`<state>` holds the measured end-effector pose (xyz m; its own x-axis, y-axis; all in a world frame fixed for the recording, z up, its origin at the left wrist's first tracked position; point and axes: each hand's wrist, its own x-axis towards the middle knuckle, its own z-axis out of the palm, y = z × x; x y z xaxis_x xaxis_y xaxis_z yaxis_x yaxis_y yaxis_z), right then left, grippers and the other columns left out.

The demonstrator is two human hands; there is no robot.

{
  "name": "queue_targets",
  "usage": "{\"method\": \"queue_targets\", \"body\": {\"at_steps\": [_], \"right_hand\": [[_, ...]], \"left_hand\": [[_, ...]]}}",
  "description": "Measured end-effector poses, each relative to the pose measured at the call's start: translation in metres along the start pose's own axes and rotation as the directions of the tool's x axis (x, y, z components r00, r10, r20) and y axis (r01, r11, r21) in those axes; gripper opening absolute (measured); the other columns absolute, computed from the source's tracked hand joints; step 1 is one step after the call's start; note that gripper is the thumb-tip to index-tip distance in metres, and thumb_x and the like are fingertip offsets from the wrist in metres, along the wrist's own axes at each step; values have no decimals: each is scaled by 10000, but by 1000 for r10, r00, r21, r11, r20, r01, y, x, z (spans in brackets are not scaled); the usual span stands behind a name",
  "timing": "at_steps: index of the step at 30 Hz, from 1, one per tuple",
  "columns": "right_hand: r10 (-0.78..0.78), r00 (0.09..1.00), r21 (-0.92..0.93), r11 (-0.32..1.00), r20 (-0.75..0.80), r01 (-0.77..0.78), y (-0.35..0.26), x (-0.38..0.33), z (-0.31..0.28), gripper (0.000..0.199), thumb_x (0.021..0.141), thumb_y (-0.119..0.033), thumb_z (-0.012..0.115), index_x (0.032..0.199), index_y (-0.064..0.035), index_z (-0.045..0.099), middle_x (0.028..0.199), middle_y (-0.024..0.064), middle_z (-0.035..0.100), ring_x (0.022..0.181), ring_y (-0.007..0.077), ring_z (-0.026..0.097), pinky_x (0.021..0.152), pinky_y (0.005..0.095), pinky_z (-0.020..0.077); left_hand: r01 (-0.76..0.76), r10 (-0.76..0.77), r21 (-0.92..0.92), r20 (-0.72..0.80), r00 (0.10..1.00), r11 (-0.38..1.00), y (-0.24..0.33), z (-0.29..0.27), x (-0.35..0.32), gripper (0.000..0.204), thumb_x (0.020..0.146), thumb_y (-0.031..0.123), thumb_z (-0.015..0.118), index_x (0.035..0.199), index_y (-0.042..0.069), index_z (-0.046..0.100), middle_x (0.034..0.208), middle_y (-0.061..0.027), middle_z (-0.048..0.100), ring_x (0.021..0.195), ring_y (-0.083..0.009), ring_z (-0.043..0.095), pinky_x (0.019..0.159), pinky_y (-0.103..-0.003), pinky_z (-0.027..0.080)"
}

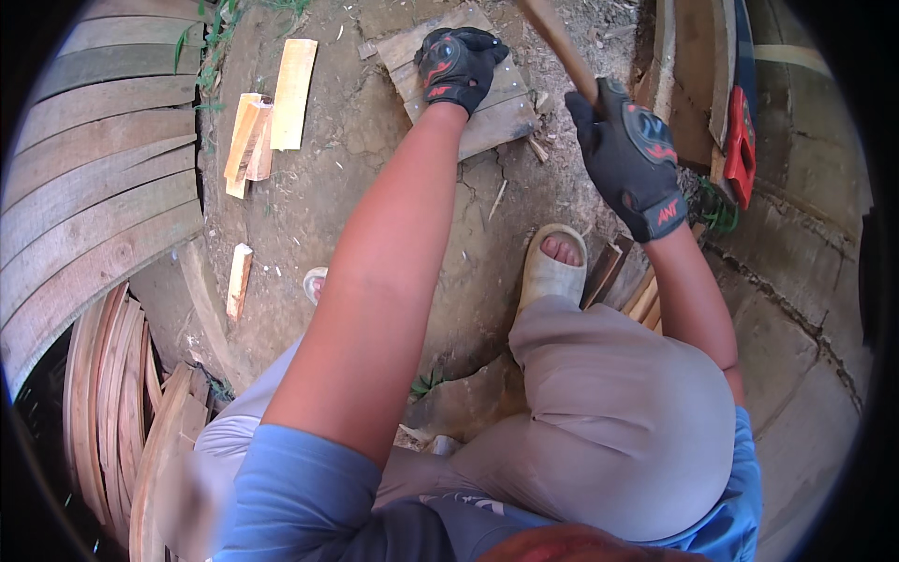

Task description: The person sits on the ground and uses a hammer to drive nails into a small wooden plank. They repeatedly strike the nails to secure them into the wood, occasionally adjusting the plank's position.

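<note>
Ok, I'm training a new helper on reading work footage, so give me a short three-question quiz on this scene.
1. True or false: the left hand rests flat on a wooden board lying on the dirt ground.
2. What does the right hand grip?
A. a wooden handle
B. a paint brush
C. a rope
3. Fill in: both hands wear black ____ with red markings.

Key
1. True: the gloved palm lies on the board.
2. A: the fingers are wrapped around the handle, which runs up out of view, so the tool's head cannot be seen.
3. gloves
</note>
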<state>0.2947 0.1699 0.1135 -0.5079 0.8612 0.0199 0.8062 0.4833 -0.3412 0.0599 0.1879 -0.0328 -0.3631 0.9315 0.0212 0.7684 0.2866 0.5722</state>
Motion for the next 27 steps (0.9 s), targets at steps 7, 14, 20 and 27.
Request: {"method": "queue_targets", "body": {"at_steps": [7, 14, 20, 27], "right_hand": [[-60, 994, -67, 996, 96, 66, 24, -2, 37, 284, 1072, -346, 631, 1083, -64, 659, 764, 227, 701, 712, 453, 703, 653, 548, 552], [32, 999, -13, 999, -25, -33, -12, -1, 2, 279, 1054, -332, 632, 1046, -55, 662, 815, 229, 722, 749, 450, 717, 691, 567, 563], [27, 994, -45, 999, 105, -22, -3, -4, 10, 303, 1045, -338, 646, 1003, -38, 660, 784, 206, 725, 718, 428, 725, 669, 548, 564], [79, 997, -32, 996, -4, -79, -17, -3, -4, 307, 1069, -338, 615, 986, -44, 651, 799, 230, 716, 731, 414, 731, 632, 543, 557]], "left_hand": [[87, -111, 171, 139, 984, 981, 18, 2, 8, 233, 901, 395, 792, 1026, 219, 879, 1166, -12, 812, 1200, -290, 684, 1086, -436, 514], [-38, 39, 61, -4, 999, 997, -5, 4, -1, 285, 899, 429, 781, 1055, 209, 871, 1136, -42, 814, 1141, -317, 715, 1037, -445, 543], [19, -20, 7, 77, 997, 1000, -3, -10, -3, 308, 898, 382, 784, 1147, 213, 848, 1250, -34, 792, 1214, -300, 702, 1070, -437, 536], [173, -117, 208, -257, 959, 963, -45, -23, -59, 563, 1086, 236, 467, 1613, 39, 442, 1690, -234, 398, 1474, -421, 492, 1225, -503, 403]]}}
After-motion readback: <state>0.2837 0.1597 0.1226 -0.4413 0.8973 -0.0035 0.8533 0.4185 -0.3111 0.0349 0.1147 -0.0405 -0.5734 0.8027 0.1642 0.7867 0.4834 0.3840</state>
